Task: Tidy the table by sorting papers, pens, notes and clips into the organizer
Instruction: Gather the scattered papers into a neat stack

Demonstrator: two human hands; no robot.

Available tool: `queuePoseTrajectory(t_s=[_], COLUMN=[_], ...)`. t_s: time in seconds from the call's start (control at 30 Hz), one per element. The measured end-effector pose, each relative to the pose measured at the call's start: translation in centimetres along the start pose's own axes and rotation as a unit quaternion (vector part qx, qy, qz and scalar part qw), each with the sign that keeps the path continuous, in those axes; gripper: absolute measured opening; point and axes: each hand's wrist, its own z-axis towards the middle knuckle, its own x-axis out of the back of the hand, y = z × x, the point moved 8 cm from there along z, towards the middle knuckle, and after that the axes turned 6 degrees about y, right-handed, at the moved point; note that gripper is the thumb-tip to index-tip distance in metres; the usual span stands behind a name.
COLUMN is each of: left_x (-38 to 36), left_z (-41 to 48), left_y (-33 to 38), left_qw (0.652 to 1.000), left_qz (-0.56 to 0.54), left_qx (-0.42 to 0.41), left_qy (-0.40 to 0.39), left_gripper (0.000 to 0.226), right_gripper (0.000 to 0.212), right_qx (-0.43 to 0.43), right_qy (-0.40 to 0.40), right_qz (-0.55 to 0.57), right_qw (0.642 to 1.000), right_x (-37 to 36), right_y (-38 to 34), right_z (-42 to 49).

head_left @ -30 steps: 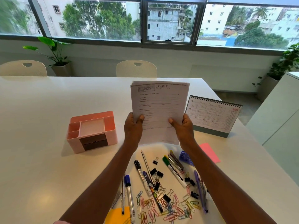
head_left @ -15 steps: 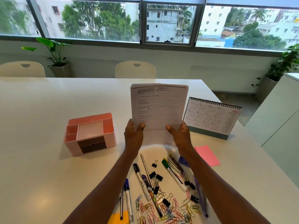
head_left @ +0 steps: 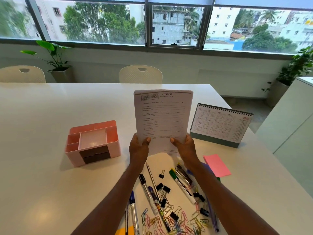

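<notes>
I hold a stack of printed papers [head_left: 162,116] upright above the table, its lower edge close to the tabletop. My left hand [head_left: 138,150] grips its lower left corner and my right hand [head_left: 185,146] grips its lower right corner. The pink organizer [head_left: 111,133] with two dark drawers stands to the left of the papers, its compartments empty. Below my hands lie several pens and markers [head_left: 182,184], black binder clips [head_left: 165,189] and coloured paper clips [head_left: 169,221]. A pink note pad [head_left: 216,165] lies at the right, an orange one [head_left: 124,231] at the bottom edge.
A desk calendar [head_left: 221,122] stands right of the papers. The white table [head_left: 33,150] ends close to the right, beside a white cabinet [head_left: 288,126]. Two chairs [head_left: 140,73] and potted plants [head_left: 54,58] are behind the far edge, under the window.
The stack of papers has come down slightly toward the table in both hands. My view has tipped a little, so everything sits lower in the frame. Grip unchanged.
</notes>
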Motion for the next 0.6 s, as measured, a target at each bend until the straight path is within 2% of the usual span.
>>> queuePoseTrajectory(t_s=[0.13, 0.33, 0.43, 0.6], left_x=[-0.1, 0.2, 0.6, 0.5], left_z=[0.4, 2.6, 3.6, 5.2], left_y=[-0.8, 0.4, 0.9, 0.6], left_qw=[1.0, 0.999, 0.999, 0.996], left_qz=[0.012, 0.031, 0.025, 0.064], left_qx=[0.013, 0.019, 0.024, 0.061], left_qy=[-0.006, 0.016, 0.028, 0.016], left_gripper=[0.025, 0.028, 0.029, 0.03], right_gripper=[0.047, 0.037, 0.024, 0.012], right_qx=[-0.02, 0.002, -0.009, -0.037], right_qy=[-0.001, -0.026, -0.006, 0.025], right_qz=[-0.053, -0.118, -0.166, -0.157], right_qw=[0.998, 0.993, 0.986, 0.987], right_x=[-0.1, -0.2, 0.9, 2.2], right_y=[1.1, -1.0, -1.2, -1.0], right_z=[0.4, 1.4, 1.7, 1.7])
